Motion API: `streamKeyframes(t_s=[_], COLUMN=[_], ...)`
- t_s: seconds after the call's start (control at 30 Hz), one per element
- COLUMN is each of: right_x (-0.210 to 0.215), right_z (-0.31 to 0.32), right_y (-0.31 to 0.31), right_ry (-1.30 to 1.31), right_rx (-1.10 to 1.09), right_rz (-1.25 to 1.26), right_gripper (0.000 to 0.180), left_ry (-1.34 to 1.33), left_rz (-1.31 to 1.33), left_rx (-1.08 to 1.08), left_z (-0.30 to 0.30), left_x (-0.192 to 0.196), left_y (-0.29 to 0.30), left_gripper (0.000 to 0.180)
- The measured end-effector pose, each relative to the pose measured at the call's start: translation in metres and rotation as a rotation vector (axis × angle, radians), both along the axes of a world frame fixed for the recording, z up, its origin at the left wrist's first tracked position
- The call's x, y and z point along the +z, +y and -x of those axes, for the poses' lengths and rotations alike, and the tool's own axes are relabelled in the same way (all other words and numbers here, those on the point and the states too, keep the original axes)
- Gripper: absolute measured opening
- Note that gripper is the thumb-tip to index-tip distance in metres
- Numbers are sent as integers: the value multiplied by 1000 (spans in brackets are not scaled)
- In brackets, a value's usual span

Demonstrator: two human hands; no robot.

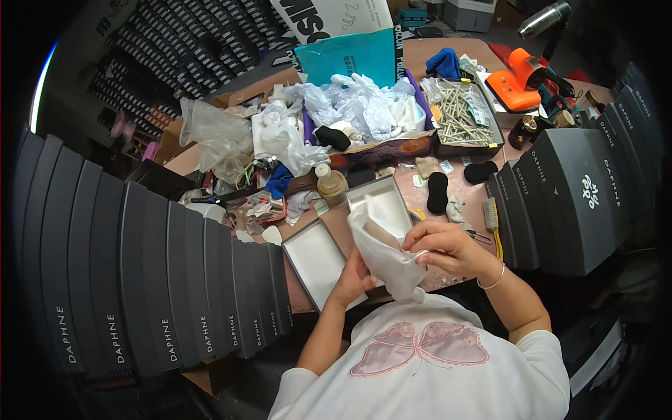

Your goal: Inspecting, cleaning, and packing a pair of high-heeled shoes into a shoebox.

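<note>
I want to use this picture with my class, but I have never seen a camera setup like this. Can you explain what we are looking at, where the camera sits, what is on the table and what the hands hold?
There is no machine here. The single picture comes from a wide camera worn on a person's head, looking down, so straight edges bend. The left hand and the right hand together hold a white cloth pouch over the table. Under it lie an open box and a lid or tray, both white inside. Rows of dark closed boxes stand at both sides. Further back are crumpled plastic bags, a small bottle and an orange tool.
</note>
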State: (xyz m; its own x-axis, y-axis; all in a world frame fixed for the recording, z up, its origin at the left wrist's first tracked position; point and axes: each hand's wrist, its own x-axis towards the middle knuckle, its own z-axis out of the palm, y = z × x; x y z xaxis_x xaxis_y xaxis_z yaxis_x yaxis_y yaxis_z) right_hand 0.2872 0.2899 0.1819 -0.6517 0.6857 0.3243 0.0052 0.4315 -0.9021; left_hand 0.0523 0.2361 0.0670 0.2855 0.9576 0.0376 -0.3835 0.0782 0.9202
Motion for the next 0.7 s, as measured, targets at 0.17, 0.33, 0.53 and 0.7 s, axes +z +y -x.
streamKeyframes(t_s=[0.17,0.33,0.53,0.7], right_x=[-11,-12,-22,-31], right_z=[-4,-21,-38,-37], right_y=[-2,-8,-2,4], right_ry=[99,198,178,89], right_rx=[75,187,-249,-352], right_rz=[182,485,299,301], right_gripper=[13,17,17,16], left_ry=[-278,-201,634,359], left_rz=[325,340,-303,-190], left_rx=[-66,-303,424,513], left_z=[-5,1,-1,-8], left_x=[-25,1,34,24], left_y=[7,6,-6,4], left_gripper=[89,47,20,28])
